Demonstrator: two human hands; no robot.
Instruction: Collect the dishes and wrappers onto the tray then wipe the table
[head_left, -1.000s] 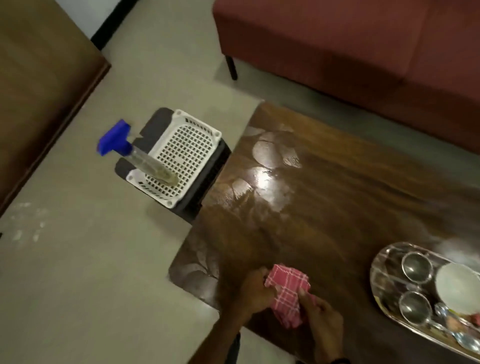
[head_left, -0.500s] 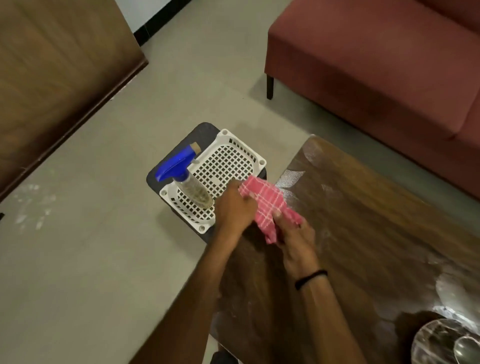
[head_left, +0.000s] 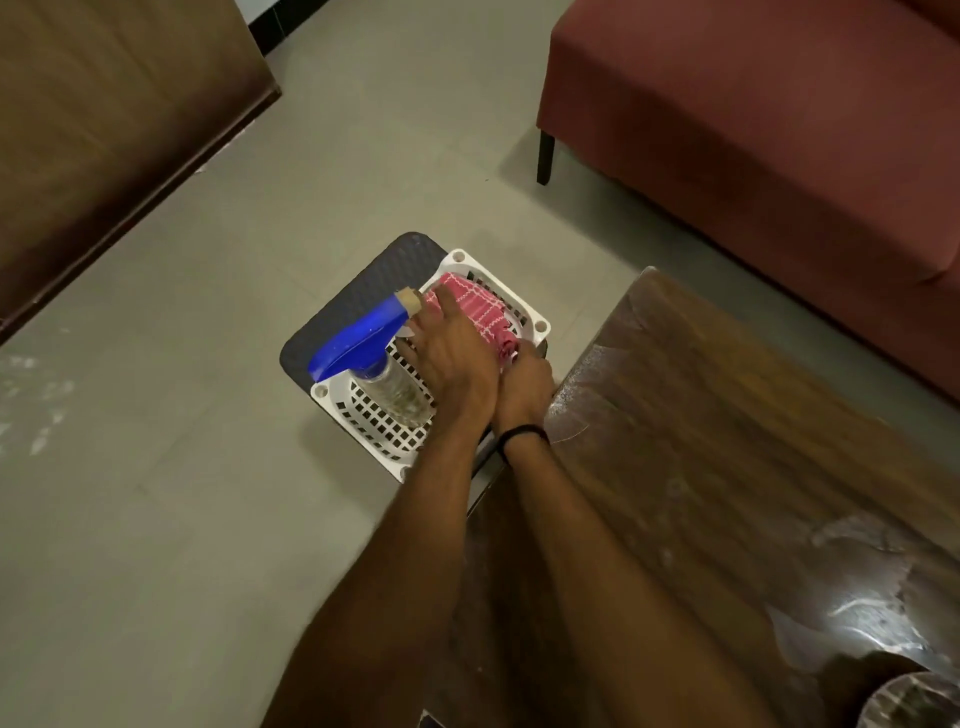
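A red checked cloth (head_left: 475, 312) lies folded in the far end of a white perforated basket (head_left: 540, 326). My left hand (head_left: 452, 358) rests flat on top of the cloth with its fingers stretched out. Just to its right, my right hand (head_left: 524, 382), with a black band at the wrist, grips the cloth's near end with curled fingers. The dark wooden table (head_left: 727, 467) shows wet, streaky patches. At the bottom right corner only the rim of the metal tray (head_left: 914, 701) shows.
A spray bottle with a blue head (head_left: 363, 343) lies in the basket to the left of my hands. The basket sits on a dark stool (head_left: 358, 296) at the table's left end. A red sofa (head_left: 779, 130) stands behind; brown wooden furniture (head_left: 104, 130) is at the left.
Both hands carried the red cloth from the table's near edge over to the basket and set it down inside. My view turned left, so the tray slid almost out of sight.
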